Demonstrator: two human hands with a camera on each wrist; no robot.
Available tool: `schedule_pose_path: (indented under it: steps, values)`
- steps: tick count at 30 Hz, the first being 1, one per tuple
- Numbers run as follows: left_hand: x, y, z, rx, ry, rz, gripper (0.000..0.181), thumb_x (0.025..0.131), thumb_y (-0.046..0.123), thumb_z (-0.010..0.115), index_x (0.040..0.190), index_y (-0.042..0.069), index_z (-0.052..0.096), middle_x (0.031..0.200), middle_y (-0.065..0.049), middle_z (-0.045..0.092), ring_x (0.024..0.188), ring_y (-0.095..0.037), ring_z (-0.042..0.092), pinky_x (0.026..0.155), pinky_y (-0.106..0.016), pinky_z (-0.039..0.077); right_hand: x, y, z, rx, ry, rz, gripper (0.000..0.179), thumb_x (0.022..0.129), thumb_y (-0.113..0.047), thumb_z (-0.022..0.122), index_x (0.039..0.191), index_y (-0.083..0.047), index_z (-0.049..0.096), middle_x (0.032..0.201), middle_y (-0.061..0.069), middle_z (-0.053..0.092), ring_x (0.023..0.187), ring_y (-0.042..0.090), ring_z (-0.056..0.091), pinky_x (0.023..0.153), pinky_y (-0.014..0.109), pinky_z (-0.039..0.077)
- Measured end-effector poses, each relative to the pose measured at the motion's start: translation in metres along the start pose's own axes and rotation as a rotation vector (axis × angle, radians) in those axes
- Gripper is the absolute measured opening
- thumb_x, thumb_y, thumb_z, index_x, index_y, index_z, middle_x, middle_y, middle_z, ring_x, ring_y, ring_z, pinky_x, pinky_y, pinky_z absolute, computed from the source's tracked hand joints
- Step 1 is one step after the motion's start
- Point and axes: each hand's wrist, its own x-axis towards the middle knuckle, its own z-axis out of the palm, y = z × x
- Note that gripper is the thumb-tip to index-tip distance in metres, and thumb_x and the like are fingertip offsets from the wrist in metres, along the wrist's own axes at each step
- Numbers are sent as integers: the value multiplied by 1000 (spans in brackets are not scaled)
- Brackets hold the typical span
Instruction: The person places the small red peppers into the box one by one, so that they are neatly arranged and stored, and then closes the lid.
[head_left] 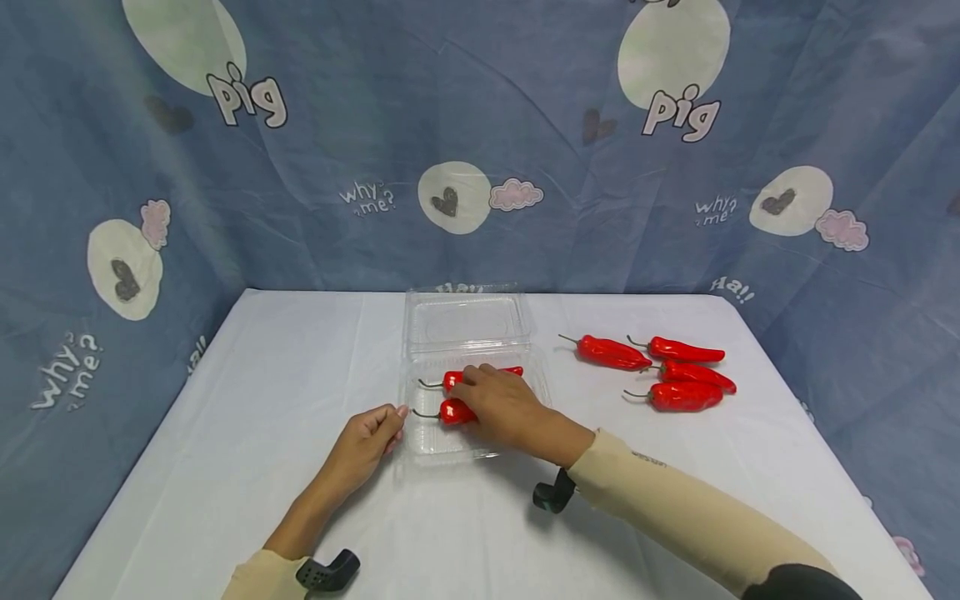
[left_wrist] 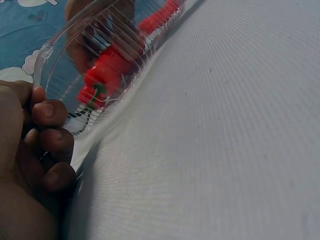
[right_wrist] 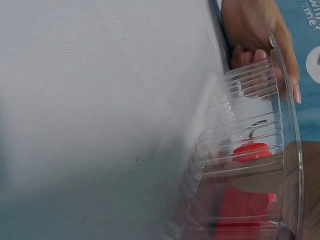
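A clear plastic clamshell box (head_left: 438, 448) lies on the table with its lid (head_left: 467, 322) folded back. Two red chili peppers are inside it, stems to the left: a rear pepper (head_left: 452, 380) and a front pepper (head_left: 454, 412). My right hand (head_left: 508, 408) reaches over the box's right side, its fingers round the front pepper and covering part of both. Seen through the box wall in the right wrist view, those fingers are partly hidden. At the left edge, my left hand (head_left: 367, 440) pinches the box rim (left_wrist: 45, 55) between thumb and curled fingers.
Several more red chili peppers (head_left: 686, 397) lie loosely grouped to the right of the box. A white cloth (head_left: 300, 350) covers the table. Blue printed fabric (head_left: 525, 250) hangs behind it and along the sides.
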Motion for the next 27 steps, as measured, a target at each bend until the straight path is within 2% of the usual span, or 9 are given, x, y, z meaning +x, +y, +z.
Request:
schedule_pose_path:
  steps: [11, 15, 21, 27]
  values:
    - [0, 2, 0, 4, 11, -6, 41, 106, 28, 55, 71, 6, 53, 59, 3, 45, 54, -6, 38, 49, -26, 33, -3, 7, -6, 71, -30, 36, 53, 81, -32, 86, 129, -25, 66, 122, -1, 59, 113, 16, 53, 86, 36, 54]
    - [0, 3, 1, 3, 13, -13, 41, 106, 28, 55, 72, 6, 54, 59, 3, 45, 54, -6, 38, 50, -26, 33, -4, 12, -11, 103, -30, 56, 51, 82, -33, 84, 129, -25, 66, 119, -2, 59, 108, 14, 54, 83, 34, 53]
    - [0, 2, 1, 15, 14, -31, 42, 105, 31, 55, 71, 6, 54, 59, 3, 46, 54, -6, 38, 50, -25, 33, -7, 27, -22, 178, -8, 86, 47, 84, -33, 82, 128, -22, 67, 117, -3, 61, 104, 11, 55, 82, 33, 52]
    - [0, 2, 1, 18, 13, -23, 42, 105, 31, 55, 72, 5, 54, 60, 2, 46, 54, -7, 39, 50, -26, 33, -17, 48, -35, 266, 16, 169, 50, 84, -32, 83, 129, -21, 66, 121, 0, 63, 108, 15, 58, 83, 36, 54]
